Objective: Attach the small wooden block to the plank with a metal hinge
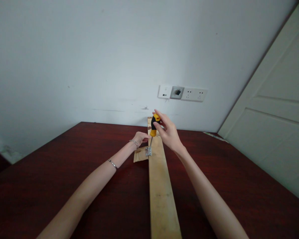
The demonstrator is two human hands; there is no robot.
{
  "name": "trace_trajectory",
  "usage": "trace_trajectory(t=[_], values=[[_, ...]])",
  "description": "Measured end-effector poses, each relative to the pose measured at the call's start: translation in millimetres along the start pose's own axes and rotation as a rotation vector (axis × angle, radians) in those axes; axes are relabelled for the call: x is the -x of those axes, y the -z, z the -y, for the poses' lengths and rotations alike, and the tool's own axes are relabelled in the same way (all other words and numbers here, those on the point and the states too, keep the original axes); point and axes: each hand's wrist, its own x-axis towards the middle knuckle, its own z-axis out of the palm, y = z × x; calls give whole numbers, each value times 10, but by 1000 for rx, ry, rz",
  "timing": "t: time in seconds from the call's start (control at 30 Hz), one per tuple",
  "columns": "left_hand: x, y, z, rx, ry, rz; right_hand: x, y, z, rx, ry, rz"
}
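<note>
A long pale wooden plank (pixel 160 186) runs from the near edge of the view towards the wall. A metal hinge (pixel 148 151) lies across its left edge and onto a small wood piece (pixel 140 155) beside it. My right hand (pixel 168 133) is closed around the black and yellow handle of a screwdriver (pixel 153 124), which stands nearly upright. Its shaft slants down to the hinge, where the tip is too small to make out. Beside the plank's left edge, just beyond the small wood piece, my left hand (pixel 141 137) has its fingers pinched together; what they hold is hidden.
Beneath everything is a dark red-brown tabletop (pixel 109 199), which meets a white wall (pixel 102 66). Sockets (pixel 194 94) sit low on that wall. A white panelled door (pixel 276 103) stands at the right. A thin flat strip (pixel 215 136) lies near the table's far right corner.
</note>
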Motion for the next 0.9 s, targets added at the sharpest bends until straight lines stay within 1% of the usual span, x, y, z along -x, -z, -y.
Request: trace_trajectory(t=[0.1,0.17,0.3,0.37,0.47,0.53,0.57,0.63,0.73,0.8,0.9], values=[[-10,-19,-2,13,10,2,12,-67,-32,19,-22,-102],[-20,-27,8,16,16,-3,21,-99,-37,34,-26,-136],[-31,-28,32,19,25,-5,31,-99,-62,-34,-8,-50],[-35,-24,39,24,26,0,34,-98,-93,-62,12,-42],[-43,-18,41,29,26,2,42,-128,-131,-61,16,-132],[-43,-15,42,28,22,3,48,-148,-133,-29,-3,-206],[-41,-14,42,29,17,5,50,-151,-125,-8,-9,-224],[-34,-11,42,33,5,11,48,-138,-100,18,-9,-210],[-26,-10,39,37,-3,25,33,-95,-68,-1,22,-132],[-26,-10,35,36,2,33,19,-80,-62,-13,41,-106],[-25,-12,26,27,7,24,11,-94,-60,20,17,-150]])
